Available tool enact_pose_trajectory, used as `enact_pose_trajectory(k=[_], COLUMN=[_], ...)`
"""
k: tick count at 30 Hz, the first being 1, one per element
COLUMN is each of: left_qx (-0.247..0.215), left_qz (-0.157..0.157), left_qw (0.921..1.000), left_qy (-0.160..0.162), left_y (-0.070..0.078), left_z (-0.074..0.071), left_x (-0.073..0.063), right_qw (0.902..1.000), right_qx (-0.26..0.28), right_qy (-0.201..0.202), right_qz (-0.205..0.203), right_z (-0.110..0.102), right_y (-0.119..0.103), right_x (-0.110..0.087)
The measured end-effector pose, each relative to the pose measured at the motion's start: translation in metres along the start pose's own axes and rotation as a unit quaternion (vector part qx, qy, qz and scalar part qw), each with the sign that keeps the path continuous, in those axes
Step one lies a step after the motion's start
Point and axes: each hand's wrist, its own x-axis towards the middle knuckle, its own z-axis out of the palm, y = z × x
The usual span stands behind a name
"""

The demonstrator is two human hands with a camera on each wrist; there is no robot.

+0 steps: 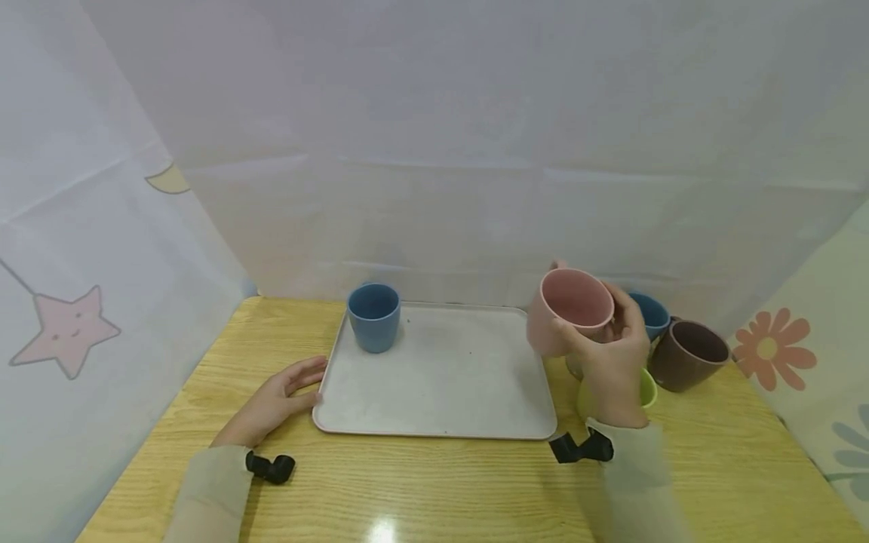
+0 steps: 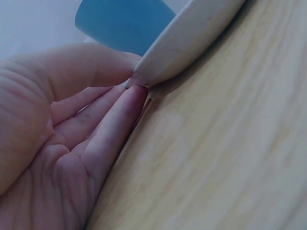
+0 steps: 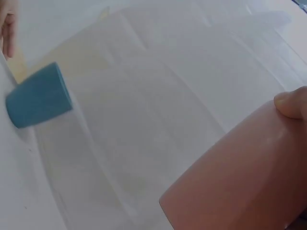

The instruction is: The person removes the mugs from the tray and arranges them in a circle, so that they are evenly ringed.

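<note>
My right hand (image 1: 614, 362) holds a pink mug (image 1: 560, 320) by its body, raised near the tray's right edge, with its rim tipped slightly toward me. Its handle points to the back. In the right wrist view, the thumb (image 3: 290, 104) lies at the rim of the pink mug (image 3: 240, 177). My left hand (image 1: 274, 403) touches the left edge of a white tray (image 1: 441, 385), its fingers fairly straight. Thumb and fingertips meet the tray rim (image 2: 168, 52) in the left wrist view. A blue mug (image 1: 375, 328) stands upright at the tray's back left corner.
Right of the tray, partly behind my right hand, are a second blue mug (image 1: 650, 317), a tilted dark brown mug (image 1: 689, 356) and a yellow-green mug (image 1: 648, 388). The wooden table (image 1: 407, 490) meets a white cloth backdrop (image 1: 441, 188) at the back.
</note>
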Motion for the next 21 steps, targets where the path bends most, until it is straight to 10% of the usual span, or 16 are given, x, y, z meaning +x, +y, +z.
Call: enact_pose_trajectory(k=[21], left_qx=[0.003], left_qz=[0.001], left_qw=[1.0], left_qy=[-0.001], left_y=[0.0], left_z=[-0.001], left_x=[-0.001], right_qw=[0.9759], right_qx=[-0.051], right_qy=[0.211], right_qz=[-0.017], right_z=[-0.108], right_y=[0.005], right_x=[0.013])
